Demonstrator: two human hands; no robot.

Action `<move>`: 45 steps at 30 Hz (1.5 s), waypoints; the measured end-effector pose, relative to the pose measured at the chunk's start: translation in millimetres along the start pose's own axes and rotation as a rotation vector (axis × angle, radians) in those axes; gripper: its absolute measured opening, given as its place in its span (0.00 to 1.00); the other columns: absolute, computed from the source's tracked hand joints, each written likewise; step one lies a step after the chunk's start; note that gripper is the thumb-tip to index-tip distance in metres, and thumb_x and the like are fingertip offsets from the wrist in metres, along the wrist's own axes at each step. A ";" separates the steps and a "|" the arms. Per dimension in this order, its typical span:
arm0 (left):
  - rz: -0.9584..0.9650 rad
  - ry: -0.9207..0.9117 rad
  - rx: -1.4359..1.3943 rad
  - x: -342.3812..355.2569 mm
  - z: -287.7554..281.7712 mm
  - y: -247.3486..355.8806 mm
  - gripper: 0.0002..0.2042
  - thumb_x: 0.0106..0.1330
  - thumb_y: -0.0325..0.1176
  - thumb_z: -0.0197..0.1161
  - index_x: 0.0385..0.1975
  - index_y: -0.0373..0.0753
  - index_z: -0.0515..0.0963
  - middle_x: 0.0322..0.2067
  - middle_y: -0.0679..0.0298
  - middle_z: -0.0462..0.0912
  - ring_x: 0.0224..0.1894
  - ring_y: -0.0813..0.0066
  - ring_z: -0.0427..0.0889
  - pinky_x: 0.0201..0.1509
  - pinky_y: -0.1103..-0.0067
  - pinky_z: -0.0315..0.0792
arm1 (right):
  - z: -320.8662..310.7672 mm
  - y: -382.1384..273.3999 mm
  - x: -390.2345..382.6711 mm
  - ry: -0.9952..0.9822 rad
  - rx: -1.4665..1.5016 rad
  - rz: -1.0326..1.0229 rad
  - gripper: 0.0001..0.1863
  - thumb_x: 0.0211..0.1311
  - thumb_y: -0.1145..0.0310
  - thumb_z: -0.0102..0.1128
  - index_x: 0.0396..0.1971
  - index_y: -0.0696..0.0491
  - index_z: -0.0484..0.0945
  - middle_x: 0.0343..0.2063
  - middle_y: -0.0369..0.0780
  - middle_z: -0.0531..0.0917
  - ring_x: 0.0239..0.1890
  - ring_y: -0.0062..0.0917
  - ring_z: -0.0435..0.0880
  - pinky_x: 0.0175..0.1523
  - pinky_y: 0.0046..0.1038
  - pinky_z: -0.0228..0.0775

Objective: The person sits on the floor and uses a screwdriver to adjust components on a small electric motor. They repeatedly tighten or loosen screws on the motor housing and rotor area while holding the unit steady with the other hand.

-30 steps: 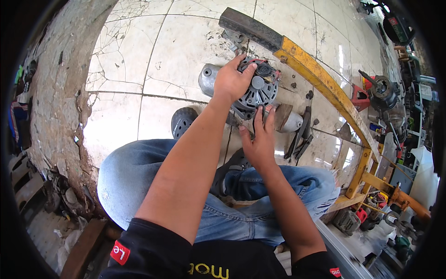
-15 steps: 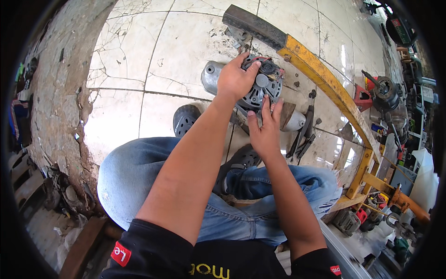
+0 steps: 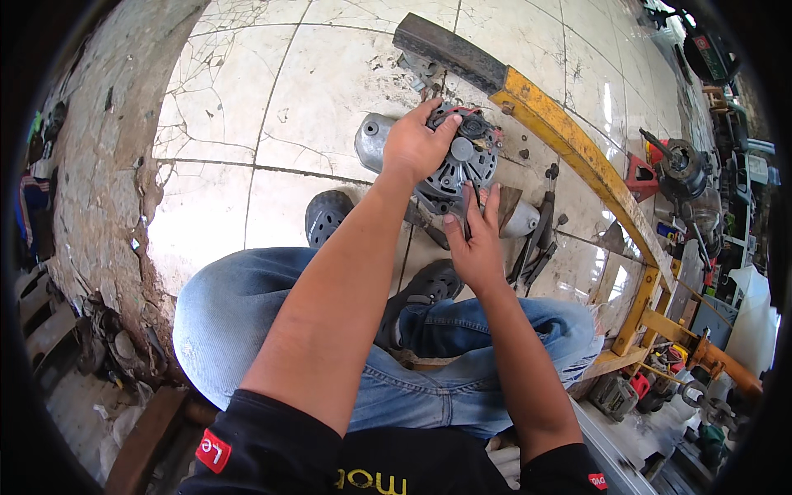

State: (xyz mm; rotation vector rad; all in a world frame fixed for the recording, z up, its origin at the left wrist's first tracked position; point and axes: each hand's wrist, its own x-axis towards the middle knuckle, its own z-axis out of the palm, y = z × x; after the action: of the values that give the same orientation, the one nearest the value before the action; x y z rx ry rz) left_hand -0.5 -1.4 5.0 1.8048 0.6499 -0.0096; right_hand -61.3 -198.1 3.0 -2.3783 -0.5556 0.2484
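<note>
A round grey alternator (image 3: 456, 176) with slotted vents and a round hub rests on the tiled floor in front of me. My left hand (image 3: 414, 144) is closed around its upper left side, the thumb lying over the top. My right hand (image 3: 476, 235) is at its lower right edge, fingers bent around a slim, dark, rod-like tool whose tip points at the housing; its exact kind is hard to make out. Grey metal cylindrical pieces stand beside the alternator, one at the left (image 3: 371, 140) and another at the right (image 3: 520, 216).
A yellow metal frame (image 3: 569, 136) with a dark end arches over the floor to the right. Black-handled tools (image 3: 536, 247) lie beside the right-hand metal piece. Small bolts are scattered nearby. Machine parts and red tools (image 3: 642, 176) crowd the far right. My shoe (image 3: 328, 216) is close by.
The alternator and both hands have shifted very slightly left and down in the view. My right fingers have changed their bend a little around the slim tool.
</note>
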 end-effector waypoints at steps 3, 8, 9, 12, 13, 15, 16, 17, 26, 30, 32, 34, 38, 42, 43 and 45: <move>0.040 0.043 0.002 1.8 0.2 -1.8 0.30 0.65 0.56 0.65 0.61 0.41 0.78 0.41 0.50 0.88 0.46 0.54 0.87 0.54 0.67 0.77 | 0.9 -5.2 16.7 0.023 0.073 0.012 0.29 0.71 0.60 0.59 0.67 0.57 0.71 0.72 0.68 0.52 0.74 0.59 0.56 0.73 0.42 0.57; 0.006 0.020 0.003 0.1 1.5 -1.0 0.30 0.65 0.56 0.65 0.61 0.41 0.78 0.41 0.50 0.88 0.46 0.53 0.86 0.53 0.67 0.77 | -18.7 -3.0 16.3 0.009 0.088 0.040 0.24 0.73 0.64 0.56 0.64 0.56 0.74 0.66 0.60 0.65 0.64 0.50 0.72 0.66 0.37 0.66; 0.003 0.022 0.012 -0.6 0.8 -3.5 0.30 0.65 0.56 0.64 0.61 0.41 0.78 0.40 0.50 0.88 0.46 0.53 0.86 0.53 0.67 0.77 | -21.8 -5.7 15.2 0.025 0.085 0.039 0.22 0.73 0.65 0.56 0.63 0.56 0.75 0.64 0.58 0.69 0.61 0.47 0.76 0.64 0.37 0.68; 0.058 0.070 0.025 1.6 3.1 -7.6 0.31 0.65 0.57 0.64 0.62 0.42 0.77 0.38 0.50 0.88 0.46 0.54 0.86 0.53 0.67 0.77 | -32.8 -5.5 16.9 0.124 0.094 0.167 0.19 0.73 0.65 0.57 0.59 0.56 0.78 0.55 0.52 0.75 0.51 0.43 0.79 0.59 0.37 0.71; 0.063 0.079 0.023 2.5 4.3 -9.4 0.31 0.65 0.57 0.64 0.62 0.42 0.77 0.39 0.50 0.88 0.46 0.53 0.86 0.54 0.67 0.77 | -30.6 -2.6 16.6 0.124 0.173 0.193 0.19 0.72 0.65 0.58 0.58 0.56 0.78 0.53 0.51 0.76 0.50 0.42 0.79 0.57 0.37 0.72; 0.073 0.094 0.018 3.5 5.0 -9.5 0.31 0.65 0.57 0.64 0.62 0.42 0.77 0.39 0.49 0.88 0.47 0.53 0.86 0.54 0.66 0.77 | -25.2 3.7 19.5 0.124 0.329 0.244 0.19 0.71 0.64 0.59 0.57 0.56 0.79 0.50 0.50 0.76 0.49 0.41 0.79 0.55 0.37 0.72; 0.044 0.061 0.005 3.2 4.9 -8.2 0.31 0.65 0.57 0.64 0.62 0.42 0.77 0.39 0.49 0.88 0.47 0.53 0.86 0.54 0.67 0.77 | -24.4 4.1 19.9 0.122 0.238 0.191 0.19 0.71 0.64 0.60 0.58 0.55 0.79 0.51 0.50 0.76 0.50 0.41 0.79 0.55 0.37 0.72; 0.015 0.027 -0.008 2.7 4.4 -7.0 0.31 0.65 0.57 0.64 0.62 0.42 0.77 0.39 0.49 0.88 0.47 0.53 0.86 0.54 0.67 0.77 | -22.2 3.4 20.0 0.119 0.148 0.139 0.20 0.70 0.64 0.61 0.58 0.54 0.79 0.52 0.50 0.76 0.50 0.41 0.78 0.55 0.37 0.72; 0.062 0.076 -0.016 2.7 7.4 -12.9 0.32 0.65 0.58 0.65 0.62 0.42 0.77 0.35 0.53 0.88 0.44 0.56 0.87 0.52 0.68 0.77 | -0.7 1.0 11.3 0.094 -0.175 -0.036 0.29 0.66 0.58 0.64 0.67 0.40 0.74 0.70 0.57 0.62 0.62 0.52 0.70 0.66 0.44 0.63; 0.041 0.066 -0.024 0.7 6.4 -6.8 0.31 0.65 0.57 0.65 0.62 0.42 0.77 0.37 0.51 0.88 0.45 0.54 0.87 0.52 0.67 0.77 | -2.3 3.5 13.9 0.028 -0.034 0.041 0.33 0.65 0.58 0.64 0.70 0.40 0.70 0.72 0.62 0.56 0.70 0.59 0.62 0.72 0.46 0.56; 0.044 0.076 -0.023 -1.7 8.4 -9.8 0.31 0.65 0.57 0.65 0.62 0.42 0.77 0.37 0.51 0.88 0.46 0.54 0.87 0.53 0.67 0.77 | 9.1 9.8 -2.0 0.046 0.040 0.025 0.34 0.64 0.60 0.64 0.72 0.40 0.68 0.72 0.65 0.55 0.72 0.62 0.58 0.73 0.48 0.54; 0.077 0.108 -0.019 1.9 9.3 -12.7 0.31 0.66 0.57 0.65 0.62 0.42 0.77 0.38 0.51 0.88 0.46 0.53 0.86 0.53 0.67 0.77 | 13.8 3.6 -8.1 0.047 0.063 0.002 0.36 0.64 0.61 0.63 0.73 0.42 0.65 0.71 0.67 0.54 0.73 0.64 0.55 0.74 0.49 0.52; 0.047 0.081 0.008 2.9 4.9 -5.8 0.31 0.65 0.56 0.65 0.62 0.43 0.77 0.38 0.51 0.88 0.48 0.53 0.86 0.54 0.67 0.77 | 10.5 -6.4 4.5 0.019 -0.001 0.034 0.41 0.62 0.63 0.63 0.75 0.47 0.59 0.71 0.69 0.51 0.74 0.66 0.51 0.75 0.48 0.50; 0.038 0.088 0.004 -0.6 6.3 -10.2 0.30 0.65 0.56 0.65 0.62 0.43 0.77 0.37 0.52 0.88 0.48 0.54 0.86 0.54 0.67 0.77 | 9.6 -5.0 -5.8 -0.011 0.014 0.033 0.43 0.58 0.67 0.64 0.75 0.52 0.58 0.72 0.69 0.49 0.74 0.66 0.51 0.75 0.49 0.49; 0.024 0.061 0.016 0.7 4.1 -4.6 0.30 0.65 0.56 0.65 0.62 0.43 0.77 0.37 0.51 0.88 0.48 0.54 0.86 0.54 0.67 0.77 | 10.7 -0.9 -9.4 -0.010 0.016 0.000 0.43 0.58 0.67 0.64 0.75 0.52 0.58 0.72 0.69 0.49 0.74 0.66 0.51 0.75 0.49 0.49; -0.013 0.005 0.041 -1.3 -0.4 1.5 0.30 0.65 0.56 0.65 0.62 0.43 0.77 0.38 0.51 0.88 0.48 0.54 0.86 0.54 0.67 0.77 | 11.2 1.1 -7.2 0.005 0.023 -0.004 0.43 0.57 0.69 0.64 0.74 0.53 0.59 0.72 0.69 0.49 0.74 0.66 0.50 0.75 0.48 0.49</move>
State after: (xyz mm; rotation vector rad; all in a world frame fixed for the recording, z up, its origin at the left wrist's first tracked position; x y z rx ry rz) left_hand -1.1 -1.9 6.9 1.8408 0.6693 -0.0270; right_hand -70.9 -195.7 -6.0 -2.3549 -0.5528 0.2459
